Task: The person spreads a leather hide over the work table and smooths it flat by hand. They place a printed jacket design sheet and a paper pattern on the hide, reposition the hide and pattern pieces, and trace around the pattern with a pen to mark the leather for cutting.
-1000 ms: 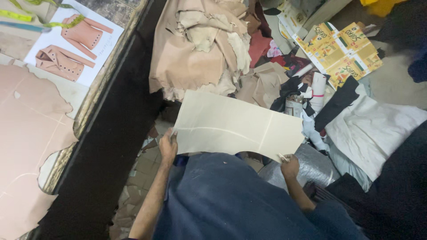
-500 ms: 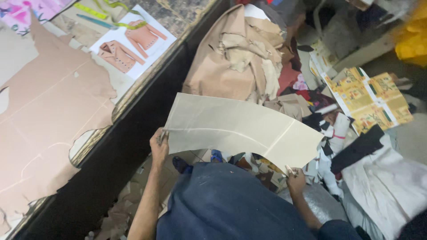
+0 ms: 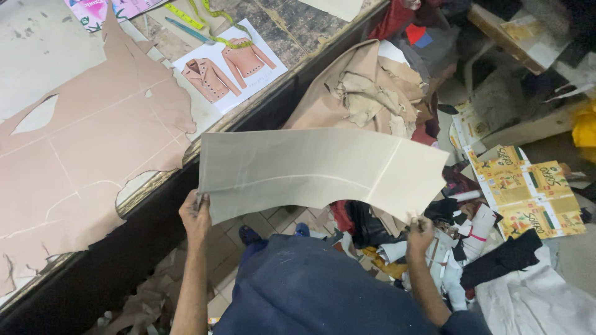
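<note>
I hold a large curved beige card pattern piece [image 3: 310,170] flat in front of me, above my lap. My left hand [image 3: 195,214] pinches its lower left corner. My right hand [image 3: 420,231] grips its lower right edge. The piece carries thin drawn lines, one running lengthwise and one across near the right end. It hangs over the gap between the worktable [image 3: 186,167] on my left and the piles on the floor.
A tan leather hide [image 3: 93,142] with cut-out holes lies on the table. Beside it are a sheet with two jacket drawings [image 3: 230,65] and a yellow tape measure [image 3: 205,22]. Leather scraps [image 3: 366,87], flattened yellow cartons [image 3: 528,186] and cloth litter the floor at right.
The pattern piece has moved up and to the left toward the table, both hands keeping hold. The view has swung left, showing more of the hide on the table.
</note>
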